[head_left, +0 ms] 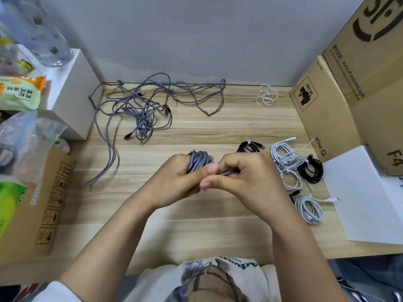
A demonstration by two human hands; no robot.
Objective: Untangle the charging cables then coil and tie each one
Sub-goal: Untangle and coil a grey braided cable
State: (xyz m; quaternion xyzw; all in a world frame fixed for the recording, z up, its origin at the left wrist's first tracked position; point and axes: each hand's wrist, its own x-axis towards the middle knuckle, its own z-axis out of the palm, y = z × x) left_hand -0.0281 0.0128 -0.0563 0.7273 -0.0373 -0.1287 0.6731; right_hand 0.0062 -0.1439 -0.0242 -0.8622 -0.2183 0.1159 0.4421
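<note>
My left hand point(174, 179) grips a coiled bundle of grey braided cable point(199, 160) above the middle of the wooden table point(196, 225). My right hand point(244, 177) meets it from the right and pinches a stretch of the same cable between thumb and fingers. A tangled heap of grey braided cables point(141, 107) lies at the back left, one strand trailing toward the front. On the right lie tied coils: a black one point(249, 147), white ones point(285, 155), another black one point(310, 171) and a white one point(309, 209).
Cardboard boxes point(349, 94) stand at the right, a white sheet point(366, 197) in front of them. A white box point(72, 90) with bags and a bottle sits at the left, beside a low carton point(43, 203). Thin white ties point(267, 95) lie at the back.
</note>
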